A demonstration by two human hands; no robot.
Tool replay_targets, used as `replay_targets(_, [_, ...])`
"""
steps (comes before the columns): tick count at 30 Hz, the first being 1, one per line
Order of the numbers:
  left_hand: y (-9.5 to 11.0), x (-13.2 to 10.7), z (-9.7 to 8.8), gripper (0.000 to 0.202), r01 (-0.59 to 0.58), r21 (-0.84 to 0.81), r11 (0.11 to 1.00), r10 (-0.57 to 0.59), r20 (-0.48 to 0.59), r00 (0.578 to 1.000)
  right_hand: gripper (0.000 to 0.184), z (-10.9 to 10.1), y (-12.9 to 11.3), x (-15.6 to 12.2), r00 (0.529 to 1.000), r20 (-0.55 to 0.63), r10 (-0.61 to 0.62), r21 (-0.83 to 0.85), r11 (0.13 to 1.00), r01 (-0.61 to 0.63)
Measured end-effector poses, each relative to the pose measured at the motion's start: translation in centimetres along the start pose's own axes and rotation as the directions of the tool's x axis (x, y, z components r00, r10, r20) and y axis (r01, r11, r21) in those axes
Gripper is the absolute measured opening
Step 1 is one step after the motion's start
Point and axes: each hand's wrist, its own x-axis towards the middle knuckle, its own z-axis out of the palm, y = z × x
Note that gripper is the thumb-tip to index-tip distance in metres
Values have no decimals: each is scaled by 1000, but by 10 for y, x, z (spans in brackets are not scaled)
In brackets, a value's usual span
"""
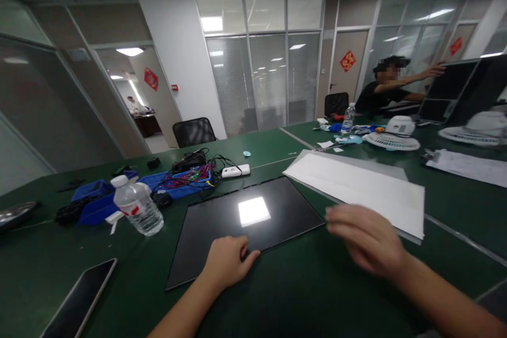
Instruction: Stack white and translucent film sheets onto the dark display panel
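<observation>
A flat black glossy panel (222, 222) lies on the green table (301, 285) in front of me, reflecting a ceiling light. My left hand (227, 264) rests on the panel's near edge, fingers curled under in a loose fist with the thumb out. My right hand (362, 240) hovers just right of the panel, blurred by motion, fingers stretched toward the left and holding nothing. Beyond it lies a long white sheet (356, 185) on a grey board.
A water bottle (138, 206), blue trays (174, 182) with cables and a white power strip (235, 170) sit to the left. A phone (81, 298) lies near the front left. Another person (382, 90) at the far right handles a dark panel beside white fans (394, 134).
</observation>
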Motion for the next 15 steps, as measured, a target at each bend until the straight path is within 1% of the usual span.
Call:
replay_targets(1, [-1,-2,-1,37,10,-9,1000,-10,2,1000,37,15,24,20,997,54,53,-23,998,-51])
replay_targets(2, [-3,-3,-1,37,21,-18,1000,-20,9,1000,41,31,49,38,981,109,159,-72,986,-152])
replay_targets(3, [-5,-5,-1,37,33,-25,999,-32,14,999,48,47,74,51,946,149,289,-148,952,-268])
replay_targets(4, [-6,-6,-1,36,42,-31,999,-42,15,999,60,64,97,59,884,198,424,-238,895,-376])
replay_targets(5, [-8,-6,0,35,47,-37,998,-47,15,999,73,81,118,62,792,243,560,-327,816,-477])
replay_targets(6, [-10,-5,1,35,54,-45,998,-53,16,998,84,96,136,61,675,262,690,-399,714,-575])
replay_targets(7, [-12,-4,2,36,58,-51,997,-57,21,998,91,110,151,55,587,289,756,-437,650,-622])
replay_targets(8, [-13,-2,4,36,63,-59,996,-61,30,998,91,121,162,49,566,326,757,-445,651,-615])
replay_targets(9, [-15,1,6,36,71,-66,995,-68,43,997,88,129,170,41,578,357,733,-436,678,-592])
replay_targets(11, [-19,5,10,37,78,-78,994,-74,58,996,78,138,175,32,630,382,676,-417,735,-535])
replay_targets(13, [-21,8,13,37,84,-84,993,-78,69,995,68,140,168,32,673,378,636,-427,765,-482])
replay_targets(15, [-23,9,16,36,85,-88,992,-79,79,994,57,138,155,39,695,388,605,-459,781,-424])
